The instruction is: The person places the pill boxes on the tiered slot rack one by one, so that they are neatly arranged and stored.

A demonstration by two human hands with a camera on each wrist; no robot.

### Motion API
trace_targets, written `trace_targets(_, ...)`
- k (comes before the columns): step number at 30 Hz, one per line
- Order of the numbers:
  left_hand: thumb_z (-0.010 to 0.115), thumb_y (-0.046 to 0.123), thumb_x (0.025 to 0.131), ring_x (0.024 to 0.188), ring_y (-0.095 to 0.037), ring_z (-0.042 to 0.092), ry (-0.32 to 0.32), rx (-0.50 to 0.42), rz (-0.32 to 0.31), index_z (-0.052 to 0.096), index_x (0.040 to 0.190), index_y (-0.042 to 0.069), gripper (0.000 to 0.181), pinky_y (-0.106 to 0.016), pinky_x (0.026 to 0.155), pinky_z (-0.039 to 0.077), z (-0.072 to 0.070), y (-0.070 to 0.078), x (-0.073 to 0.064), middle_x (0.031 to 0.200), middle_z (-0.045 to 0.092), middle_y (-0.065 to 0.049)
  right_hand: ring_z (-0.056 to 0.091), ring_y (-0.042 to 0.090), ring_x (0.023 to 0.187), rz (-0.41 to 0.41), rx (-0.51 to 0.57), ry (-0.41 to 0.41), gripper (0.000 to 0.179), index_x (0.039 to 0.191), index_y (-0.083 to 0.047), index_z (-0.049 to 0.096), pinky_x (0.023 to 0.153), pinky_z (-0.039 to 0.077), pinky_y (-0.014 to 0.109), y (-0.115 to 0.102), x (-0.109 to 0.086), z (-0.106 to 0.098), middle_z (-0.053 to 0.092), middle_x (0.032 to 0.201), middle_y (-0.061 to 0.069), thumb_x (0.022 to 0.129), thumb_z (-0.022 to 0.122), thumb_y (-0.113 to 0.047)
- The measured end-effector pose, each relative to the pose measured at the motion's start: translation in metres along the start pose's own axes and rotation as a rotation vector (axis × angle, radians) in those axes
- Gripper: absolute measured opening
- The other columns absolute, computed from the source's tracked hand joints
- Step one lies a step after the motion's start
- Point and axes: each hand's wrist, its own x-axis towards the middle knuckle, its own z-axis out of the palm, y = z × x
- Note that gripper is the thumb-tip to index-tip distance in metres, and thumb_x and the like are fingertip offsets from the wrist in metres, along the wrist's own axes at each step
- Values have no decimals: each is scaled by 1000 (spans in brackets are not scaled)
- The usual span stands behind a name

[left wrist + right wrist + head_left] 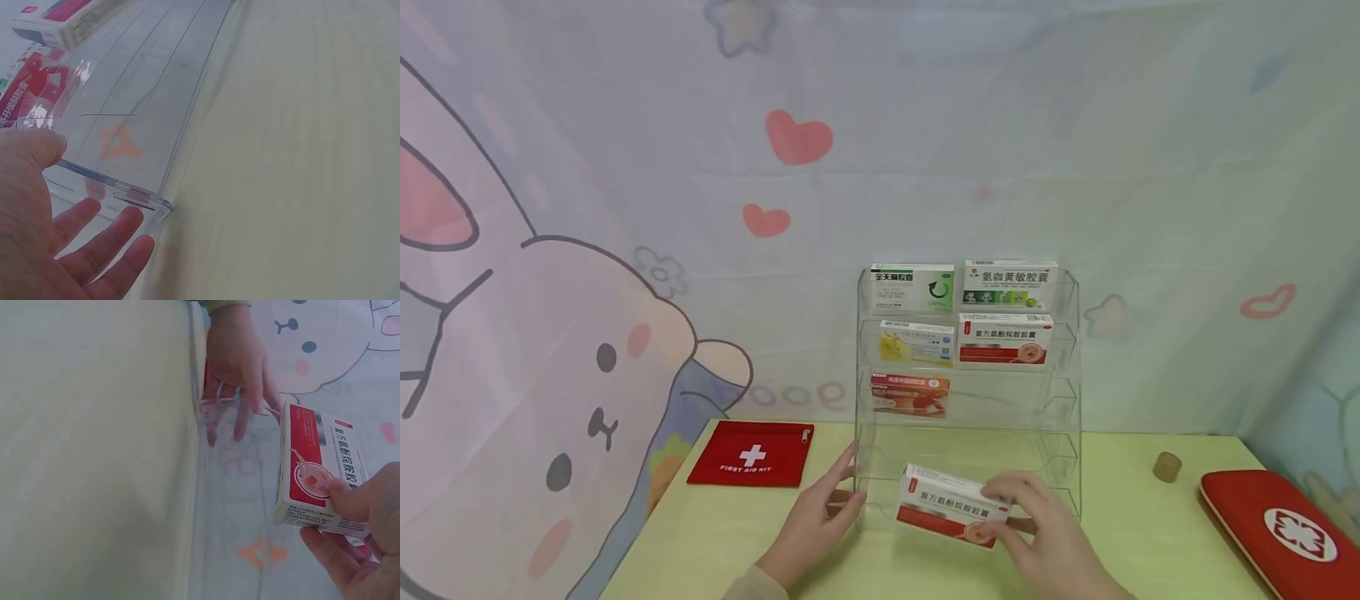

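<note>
My right hand [1051, 533] pinches one end of a white and red medicine box [951, 507], thumb on its printed front. The box tilts in front of the lowest tiers of a clear acrylic display rack [970, 442]. At the rack's lower left side is my left hand [818, 518], its fingers [119, 234] extended and spread by the clear side edge and the thumb near the front. In the right wrist view the left hand [234, 359] shows beyond the held box [319, 469]; whether it bears on the rack I cannot tell.
Upper tiers hold a green-white box [913, 288], a capsule box [1011, 285], a yellow box [916, 344], another red-white box [1006, 342] and an orange-red box [910, 395]. A red first aid pouch [750, 454] lies left; a red case [1285, 533] and small brown cylinder [1167, 467] lie right.
</note>
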Motion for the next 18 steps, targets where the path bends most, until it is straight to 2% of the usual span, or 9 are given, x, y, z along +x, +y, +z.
trace_targets(5, 68, 39, 110, 119, -26, 79, 2, -15, 13, 25, 173, 50, 77, -39, 101, 68, 1, 0, -1, 161, 62, -17, 64, -3, 116, -193, -173, 192, 54, 124, -16, 72, 78, 67, 20, -3, 23, -30, 69, 126, 0, 82, 88, 15)
trace_targets(7, 68, 40, 110, 119, -26, 79, -1, -14, 17, 25, 173, 50, 77, -39, 101, 68, 1, 0, -1, 161, 62, -16, 61, -9, 118, -221, -207, 242, 53, 122, -12, 73, 79, 66, 18, -5, 33, -44, 69, 125, 2, 80, 87, 18)
trace_targets(11, 68, 39, 110, 119, -25, 79, 4, -2, 27, 24, 173, 50, 78, -38, 100, 68, 1, -1, -2, 161, 62, -16, 55, -16, 120, -247, -196, 304, 48, 121, -2, 73, 84, 62, 11, -13, 53, -71, 68, 127, 11, 81, 84, 21)
trace_targets(15, 68, 39, 110, 118, -25, 80, 10, 7, 34, 24, 173, 49, 78, -38, 99, 68, 0, -1, -2, 160, 62, -17, 53, -16, 119, -269, -204, 343, 45, 121, 2, 73, 87, 56, 2, -18, 74, -91, 67, 127, 16, 82, 83, 22)
trace_targets(18, 68, 39, 110, 118, -25, 80, 10, 9, 38, 25, 174, 46, 78, -38, 99, 68, 1, -2, -3, 160, 62, -19, 51, -16, 117, -291, -261, 345, 43, 119, 0, 73, 89, 52, -1, -18, 88, -101, 67, 124, 16, 82, 84, 21)
